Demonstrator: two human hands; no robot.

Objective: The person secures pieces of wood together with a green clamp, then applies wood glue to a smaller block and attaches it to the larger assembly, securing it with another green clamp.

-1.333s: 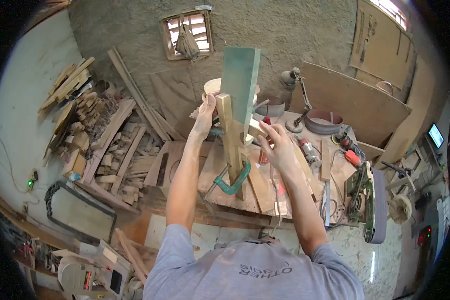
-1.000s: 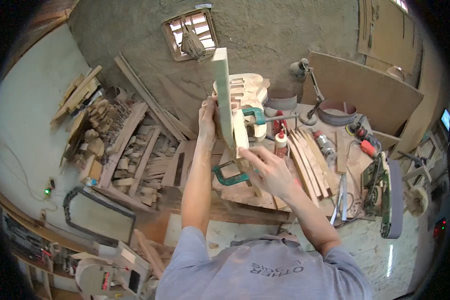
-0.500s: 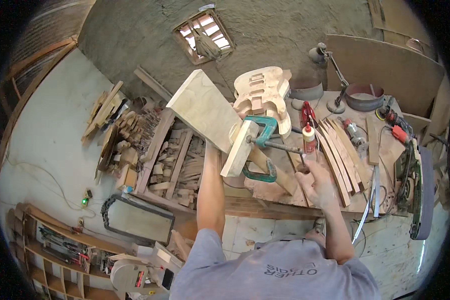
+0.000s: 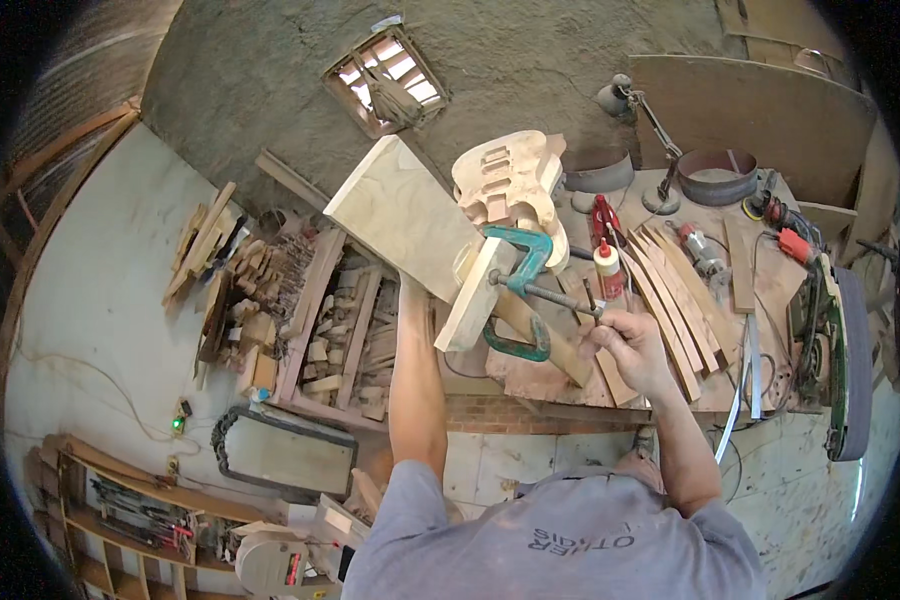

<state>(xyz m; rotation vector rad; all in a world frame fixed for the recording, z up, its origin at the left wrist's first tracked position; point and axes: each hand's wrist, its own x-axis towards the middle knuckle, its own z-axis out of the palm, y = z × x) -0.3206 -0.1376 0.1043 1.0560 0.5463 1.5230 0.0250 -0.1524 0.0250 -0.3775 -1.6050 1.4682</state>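
Note:
My right hand (image 4: 630,348) is closed around the handle end of the green G-clamp (image 4: 526,262), at the tip of its long dark screw. The clamp sits around a small pale wood block (image 4: 470,296) and a long wooden piece (image 4: 558,350) that slants down toward the bench. Behind the block, a broad pale board (image 4: 402,215) stands tilted up to the left. My left forearm (image 4: 417,385) reaches up to the board's lower edge; the board and block hide the hand's fingers. Just beyond the clamp is a pale guitar body (image 4: 510,180) with cut-out cavities.
On the workbench (image 4: 660,395) lie curved wood strips (image 4: 665,300), a glue bottle (image 4: 607,268), a red tool (image 4: 604,215) and a power tool (image 4: 705,250). A desk lamp (image 4: 662,195) stands behind. A belt sander (image 4: 850,365) is at right; offcuts (image 4: 335,340) fill a bin at left.
My right hand has shifted up on the clamp's handle, and the handle bar has turned from pointing down to pointing up. The whole view has shifted slightly.

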